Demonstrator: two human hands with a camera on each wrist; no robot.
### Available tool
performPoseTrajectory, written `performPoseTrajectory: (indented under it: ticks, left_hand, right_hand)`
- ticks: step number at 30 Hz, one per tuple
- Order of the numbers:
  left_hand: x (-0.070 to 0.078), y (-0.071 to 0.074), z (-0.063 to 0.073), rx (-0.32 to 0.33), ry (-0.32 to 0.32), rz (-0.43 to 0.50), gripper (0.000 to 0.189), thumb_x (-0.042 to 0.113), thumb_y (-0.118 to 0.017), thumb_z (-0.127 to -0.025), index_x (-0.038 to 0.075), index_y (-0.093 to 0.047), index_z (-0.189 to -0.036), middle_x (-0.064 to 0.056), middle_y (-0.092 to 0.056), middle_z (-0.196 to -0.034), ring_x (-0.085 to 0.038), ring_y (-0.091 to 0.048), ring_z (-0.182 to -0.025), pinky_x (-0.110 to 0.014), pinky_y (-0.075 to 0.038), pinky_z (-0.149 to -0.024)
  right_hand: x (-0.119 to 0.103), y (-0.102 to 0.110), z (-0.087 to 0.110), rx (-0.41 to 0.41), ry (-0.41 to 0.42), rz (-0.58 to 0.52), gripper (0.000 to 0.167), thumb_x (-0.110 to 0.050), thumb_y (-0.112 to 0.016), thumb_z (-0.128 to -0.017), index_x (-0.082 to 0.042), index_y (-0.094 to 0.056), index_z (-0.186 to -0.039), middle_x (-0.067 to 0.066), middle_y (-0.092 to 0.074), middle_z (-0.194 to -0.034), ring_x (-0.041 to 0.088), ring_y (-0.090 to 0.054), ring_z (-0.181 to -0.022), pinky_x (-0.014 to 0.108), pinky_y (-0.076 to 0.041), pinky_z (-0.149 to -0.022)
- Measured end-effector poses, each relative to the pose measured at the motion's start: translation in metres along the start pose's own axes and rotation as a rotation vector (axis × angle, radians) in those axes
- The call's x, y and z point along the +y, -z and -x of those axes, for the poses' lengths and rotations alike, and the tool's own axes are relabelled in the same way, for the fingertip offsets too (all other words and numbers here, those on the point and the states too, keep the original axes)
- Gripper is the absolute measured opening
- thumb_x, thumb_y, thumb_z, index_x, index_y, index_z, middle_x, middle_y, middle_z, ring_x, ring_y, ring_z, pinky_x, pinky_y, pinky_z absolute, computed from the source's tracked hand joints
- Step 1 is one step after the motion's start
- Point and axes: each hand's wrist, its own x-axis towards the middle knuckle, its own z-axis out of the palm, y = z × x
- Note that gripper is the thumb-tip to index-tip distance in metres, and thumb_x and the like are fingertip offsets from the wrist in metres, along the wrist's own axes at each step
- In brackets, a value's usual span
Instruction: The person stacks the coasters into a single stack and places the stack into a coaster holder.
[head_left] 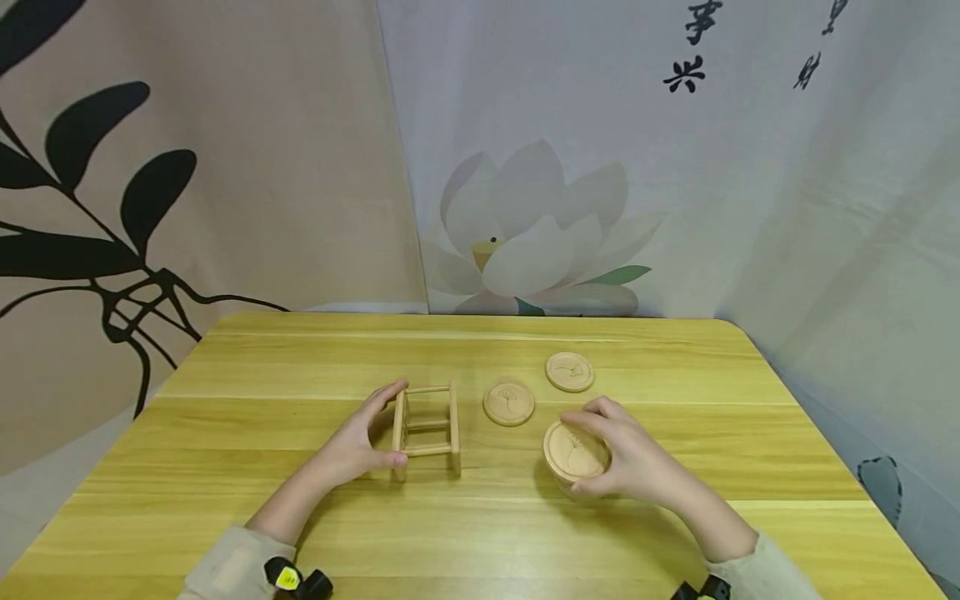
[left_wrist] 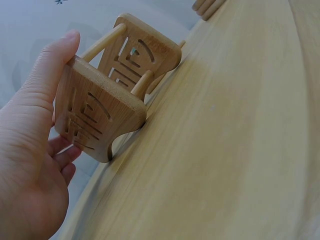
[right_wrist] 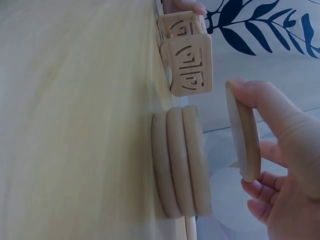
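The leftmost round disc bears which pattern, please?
The disc bears a dark, plant-like line drawing, clearest in the head view.

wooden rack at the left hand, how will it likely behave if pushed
The rack looks stiff, with carved panels joined by rods. It is probably light for its size, being largely open between them. Rolling seems unlikely given its boxy shape; it might slide instead.

Left of the frame's centre, my left hand (head_left: pixel 352 442) grips the left end of a wooden rack (head_left: pixel 427 425) between thumb and fingers. Right of centre, my right hand (head_left: pixel 632 454) holds a round disc (head_left: pixel 573 454) by its rim. A second disc (head_left: pixel 508 403) lies mid-frame, a third disc (head_left: pixel 570 372) higher and rightward, both flat on the yellow table (head_left: pixel 465 542). Printed leaves (head_left: pixel 159 200) span the upper left.
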Motion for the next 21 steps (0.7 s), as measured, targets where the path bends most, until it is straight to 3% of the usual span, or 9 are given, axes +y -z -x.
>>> performPoseTrajectory:
  ticks: [10, 18, 21]
  left_hand:
    - [0.0, -0.001, 0.0, 0.003, 0.004, -0.001, 0.104, 0.021, -0.086, -0.07, 0.032, -0.024, -0.152, -0.018, -0.018, -0.156, -0.045, -0.016, -0.138, -0.076, -0.015, -0.096]
    - [-0.002, 0.0, -0.001, -0.001, -0.001, -0.01, 0.103, 0.028, -0.086, -0.071, 0.033, -0.023, -0.152, -0.018, -0.017, -0.156, -0.046, -0.017, -0.138, -0.077, -0.016, -0.095]
    - [-0.002, 0.0, -0.001, -0.002, -0.001, -0.008, 0.103, 0.029, -0.085, -0.071, 0.028, -0.023, -0.153, -0.018, -0.017, -0.156, -0.046, -0.017, -0.138, -0.077, -0.016, -0.095]
  right_hand:
    - [0.01, 0.001, 0.01, 0.0, 0.007, 0.029, 0.084, -0.026, -0.091, -0.055, -0.006, -0.059, -0.13, -0.005, -0.049, -0.114, 0.013, -0.046, -0.104, 0.038, -0.047, -0.085]
    - [0.019, 0.0, 0.016, -0.012, -0.011, 0.037, 0.083, -0.028, -0.091, -0.057, -0.008, -0.058, -0.131, -0.007, -0.048, -0.113, 0.013, -0.045, -0.103, 0.037, -0.046, -0.085]
    - [0.02, 0.0, 0.018, -0.024, -0.014, 0.027, 0.083, -0.029, -0.091, -0.059, -0.008, -0.058, -0.132, -0.007, -0.047, -0.112, 0.013, -0.045, -0.102, 0.035, -0.046, -0.084]
